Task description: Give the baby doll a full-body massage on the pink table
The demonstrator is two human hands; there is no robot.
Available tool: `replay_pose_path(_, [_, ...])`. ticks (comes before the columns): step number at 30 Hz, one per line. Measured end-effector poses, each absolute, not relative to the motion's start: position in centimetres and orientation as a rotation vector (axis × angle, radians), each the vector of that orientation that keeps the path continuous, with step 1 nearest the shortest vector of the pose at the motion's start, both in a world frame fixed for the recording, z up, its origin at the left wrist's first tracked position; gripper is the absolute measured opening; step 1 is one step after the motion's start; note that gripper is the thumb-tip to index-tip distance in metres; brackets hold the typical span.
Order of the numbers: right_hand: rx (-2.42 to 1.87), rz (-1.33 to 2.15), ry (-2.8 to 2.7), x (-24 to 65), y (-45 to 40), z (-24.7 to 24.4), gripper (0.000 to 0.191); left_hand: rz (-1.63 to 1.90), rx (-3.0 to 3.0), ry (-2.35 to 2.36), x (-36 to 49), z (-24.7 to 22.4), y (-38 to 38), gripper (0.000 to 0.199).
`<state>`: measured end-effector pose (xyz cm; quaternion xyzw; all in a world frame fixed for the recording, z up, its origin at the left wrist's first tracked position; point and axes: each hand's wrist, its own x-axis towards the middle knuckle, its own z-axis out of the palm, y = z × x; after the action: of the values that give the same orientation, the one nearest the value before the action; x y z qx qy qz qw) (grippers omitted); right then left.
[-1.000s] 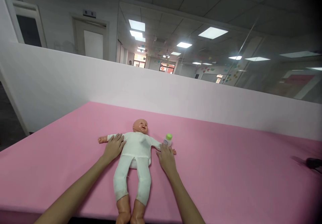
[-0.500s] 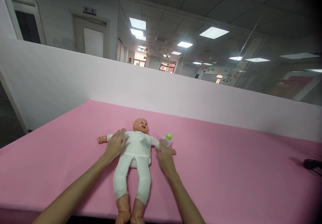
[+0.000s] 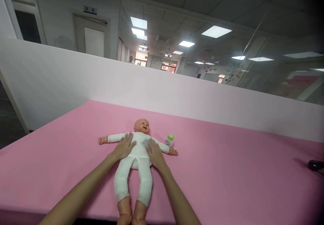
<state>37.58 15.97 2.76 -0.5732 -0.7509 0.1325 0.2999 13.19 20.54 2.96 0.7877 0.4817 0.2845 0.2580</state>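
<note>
A baby doll [image 3: 139,149] in white clothes lies on its back on a pink surface [image 3: 215,164], arms spread and head away from me. My left hand [image 3: 124,146] rests with its fingers spread on the left side of the doll's chest. On the other side of the chest, my right hand [image 3: 155,152] lies flat, fingers extended. Neither hand holds anything. A small bottle with a green cap [image 3: 169,139] stands beside the doll's arm at the right.
Behind the pink surface runs a low white wall [image 3: 162,90] with glass above it. A dark object [image 3: 315,165] lies at the far right edge. Beyond the glass, a person [image 3: 131,60] is visible in the distance.
Both hands have moved inward from the doll's upper arms onto its chest. The doll and the bottle have stayed nearly in place. More of the distant person shows now.
</note>
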Motion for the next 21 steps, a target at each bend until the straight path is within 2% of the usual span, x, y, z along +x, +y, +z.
replay_pose_path(8, [-1.789,-0.1,-1.9,43.4,14.9,1.4,0.054,0.779,2.468,1.761,8.0,0.6,21.4,0.067])
replay_pose_path(13, [-1.812,-0.054,-1.767,46.2,13.4,2.6,0.05,0.858,2.483,1.963,5.1,1.3,21.0,0.059])
replay_pose_path(16, [-1.976,-0.143,-1.564,47.5,12.7,3.3,0.053,0.839,2.382,2.056,3.3,2.5,20.7,0.048])
replay_pose_path(18, [-2.139,-0.201,-1.427,48.2,12.6,3.4,0.054,0.799,2.278,2.034,2.2,3.3,20.4,0.039])
replay_pose_path(21, [-2.243,-0.032,-1.305,48.8,12.9,3.1,0.053,0.797,2.136,1.901,1.2,4.2,20.0,0.033])
